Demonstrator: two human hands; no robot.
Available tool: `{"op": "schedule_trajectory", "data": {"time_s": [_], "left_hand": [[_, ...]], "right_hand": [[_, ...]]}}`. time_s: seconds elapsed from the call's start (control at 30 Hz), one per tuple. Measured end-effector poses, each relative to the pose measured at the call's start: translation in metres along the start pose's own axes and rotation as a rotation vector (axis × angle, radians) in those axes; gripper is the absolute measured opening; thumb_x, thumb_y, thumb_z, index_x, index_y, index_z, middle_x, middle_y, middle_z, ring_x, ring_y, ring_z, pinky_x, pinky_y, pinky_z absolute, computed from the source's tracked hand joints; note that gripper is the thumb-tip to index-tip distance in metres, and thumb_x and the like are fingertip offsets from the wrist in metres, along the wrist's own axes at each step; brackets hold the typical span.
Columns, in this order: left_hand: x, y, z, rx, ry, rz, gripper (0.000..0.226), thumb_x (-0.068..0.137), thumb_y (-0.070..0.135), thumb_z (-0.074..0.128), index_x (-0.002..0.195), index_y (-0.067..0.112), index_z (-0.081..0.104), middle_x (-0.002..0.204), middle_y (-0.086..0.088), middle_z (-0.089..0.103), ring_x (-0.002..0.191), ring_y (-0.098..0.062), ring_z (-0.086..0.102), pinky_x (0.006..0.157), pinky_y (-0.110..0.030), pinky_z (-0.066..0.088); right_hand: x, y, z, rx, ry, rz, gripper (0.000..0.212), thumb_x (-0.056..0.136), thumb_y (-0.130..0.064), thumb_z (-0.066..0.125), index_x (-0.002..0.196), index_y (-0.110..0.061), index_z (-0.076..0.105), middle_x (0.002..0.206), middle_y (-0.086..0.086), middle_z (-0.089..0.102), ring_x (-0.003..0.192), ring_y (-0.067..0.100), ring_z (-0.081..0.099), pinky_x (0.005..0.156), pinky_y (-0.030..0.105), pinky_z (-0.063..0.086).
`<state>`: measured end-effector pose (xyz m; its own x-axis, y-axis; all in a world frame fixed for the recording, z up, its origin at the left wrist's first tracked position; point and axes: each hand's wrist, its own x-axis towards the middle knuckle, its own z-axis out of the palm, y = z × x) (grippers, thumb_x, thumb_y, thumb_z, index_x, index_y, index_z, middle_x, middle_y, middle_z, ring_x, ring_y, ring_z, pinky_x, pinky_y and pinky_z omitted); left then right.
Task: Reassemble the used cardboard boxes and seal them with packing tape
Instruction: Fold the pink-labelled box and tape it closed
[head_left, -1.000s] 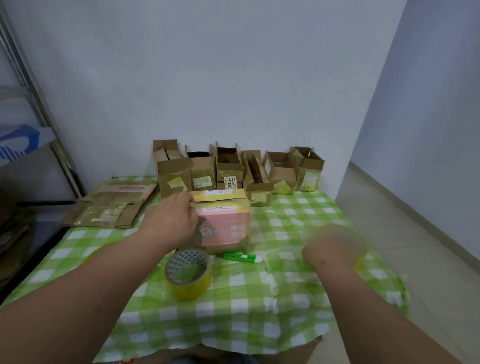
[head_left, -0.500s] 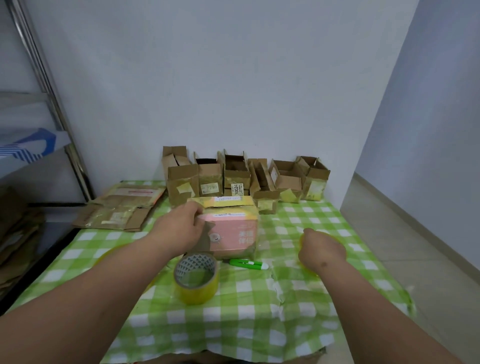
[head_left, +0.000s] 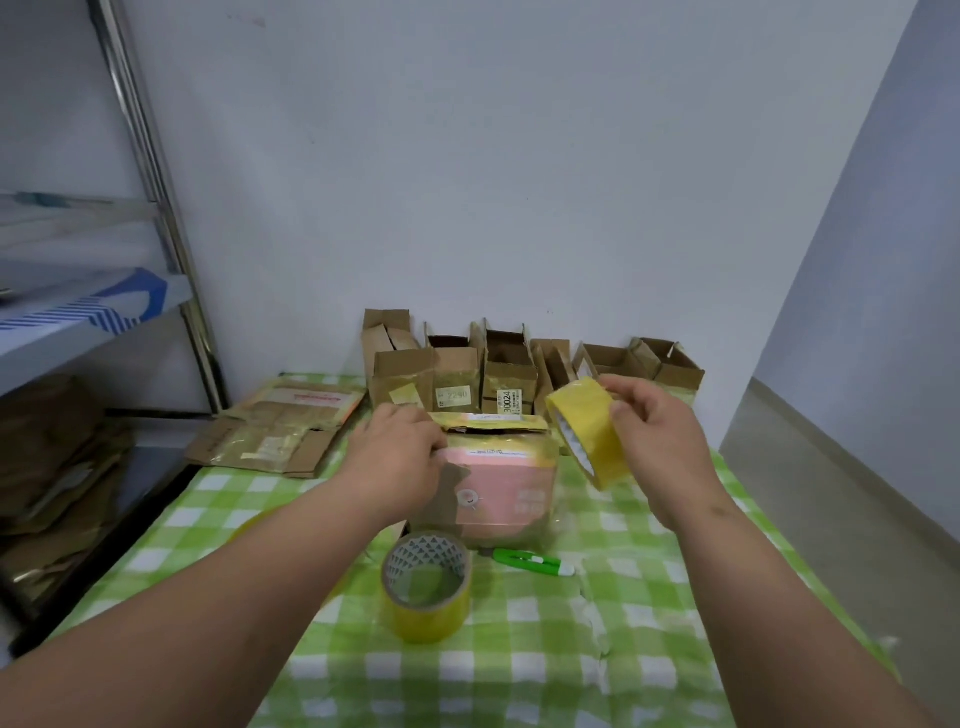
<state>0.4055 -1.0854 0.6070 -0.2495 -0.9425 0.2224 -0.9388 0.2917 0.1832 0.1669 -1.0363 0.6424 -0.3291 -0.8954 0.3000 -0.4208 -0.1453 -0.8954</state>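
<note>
A pink and brown cardboard box (head_left: 498, 488) stands in the middle of the green checked table (head_left: 545, 665), its top flaps carrying old yellow tape. My left hand (head_left: 400, 457) rests on the box's upper left corner and grips it there. My right hand (head_left: 660, 441) holds a yellow roll of packing tape (head_left: 589, 431) up in the air, just right of the box and tilted on edge. A second yellow tape roll (head_left: 426, 592) sits flat on the cloth in front of the box.
A green cutter (head_left: 530, 561) lies by the box's front right corner. Several open used boxes (head_left: 509, 371) line the wall behind. Flattened cardboard (head_left: 280, 431) lies at the table's far left. A metal shelf (head_left: 78, 306) with more cardboard stands to the left.
My right hand has come up off the table with a yellow tape roll and now holds it beside the box. My left hand has stayed on the box.
</note>
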Motion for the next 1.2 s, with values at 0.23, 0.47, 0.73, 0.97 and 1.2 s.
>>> {"op": "schedule_trajectory", "data": {"time_s": [0.23,0.47,0.73,0.97,1.2], "left_hand": [[0.009,0.001,-0.011,-0.252,0.036,-0.084,0.037,0.096,0.017,0.052,0.129,0.032,0.056,0.119,0.015,0.063,0.119,-0.014,0.051,0.107,-0.039,0.032],[0.017,0.010,-0.020,-0.577,0.016,-0.013,0.044,0.079,0.053,0.063,0.119,0.040,0.052,0.107,0.022,0.060,0.105,-0.002,0.057,0.104,-0.041,0.040],[0.022,0.020,-0.013,-0.641,0.099,0.042,0.010,0.089,0.033,0.069,0.088,0.025,0.064,0.094,0.015,0.065,0.098,-0.008,0.060,0.084,-0.030,0.047],[0.028,0.004,-0.011,-0.704,0.108,-0.009,0.019,0.091,0.027,0.069,0.074,0.033,0.061,0.109,0.008,0.065,0.108,-0.017,0.060,0.098,-0.046,0.048],[0.025,-0.006,-0.009,-0.711,0.038,-0.064,0.023,0.090,0.023,0.069,0.068,0.026,0.062,0.127,0.008,0.049,0.120,-0.015,0.048,0.103,-0.041,0.041]], "right_hand": [[0.006,-0.008,0.026,-0.037,-0.075,-0.168,0.030,0.100,-0.004,0.048,0.119,-0.022,0.063,0.100,-0.019,0.062,0.082,-0.022,0.054,0.070,-0.002,0.038],[0.010,-0.008,0.052,-0.160,-0.156,-0.307,0.035,0.099,-0.005,0.049,0.130,-0.015,0.061,0.122,0.001,0.065,0.112,0.017,0.059,0.101,0.038,0.048],[0.007,-0.003,0.063,-0.266,-0.212,-0.371,0.034,0.100,-0.012,0.051,0.131,-0.016,0.061,0.129,-0.002,0.063,0.122,0.014,0.056,0.104,0.035,0.045],[0.011,0.003,0.056,-0.243,-0.264,-0.288,0.027,0.093,-0.041,0.057,0.117,-0.032,0.065,0.086,-0.022,0.061,0.094,0.009,0.060,0.091,0.043,0.050],[0.017,0.017,0.042,-0.448,-0.420,-0.296,0.015,0.073,-0.044,0.049,0.080,-0.035,0.058,0.099,-0.016,0.062,0.107,0.004,0.046,0.107,0.035,0.017]]}}
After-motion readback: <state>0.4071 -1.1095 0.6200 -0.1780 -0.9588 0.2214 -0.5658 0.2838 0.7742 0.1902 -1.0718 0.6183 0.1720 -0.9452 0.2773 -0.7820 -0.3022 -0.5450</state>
